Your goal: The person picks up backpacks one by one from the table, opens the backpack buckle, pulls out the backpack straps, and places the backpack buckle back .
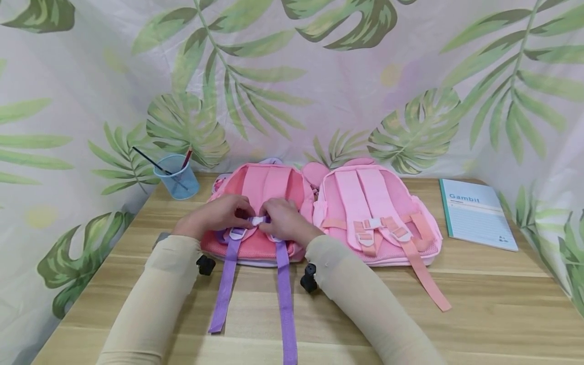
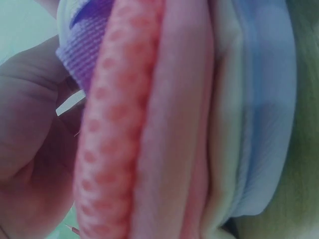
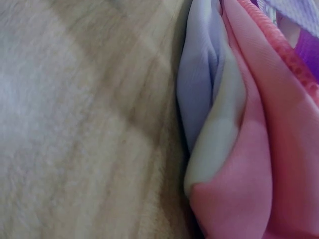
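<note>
A coral-pink backpack (image 1: 248, 252) lies with its strap side up on the table. Over its middle, my left hand (image 1: 226, 212) and right hand (image 1: 288, 219) meet at a small white buckle (image 1: 258, 220) on a purple strap, each pinching one side of it. Two purple webbing ends (image 1: 226, 289) trail from the shoulder straps toward the table's front. In the left wrist view, the left hand (image 2: 30, 124) is beside the mesh back panel (image 2: 112, 134), its fingertips hidden. The right wrist view shows the bag's side (image 3: 234, 199) and no fingers.
Right beside it lies a second, lighter pink backpack (image 1: 426, 223) with its white buckle (image 1: 375, 223) fastened. A blue mesh cup (image 1: 184, 185) with pencils stands at the back left. On the right is a notebook (image 1: 476, 215). A leaf-print cloth (image 1: 337, 101) hangs behind the wooden table (image 1: 483, 304).
</note>
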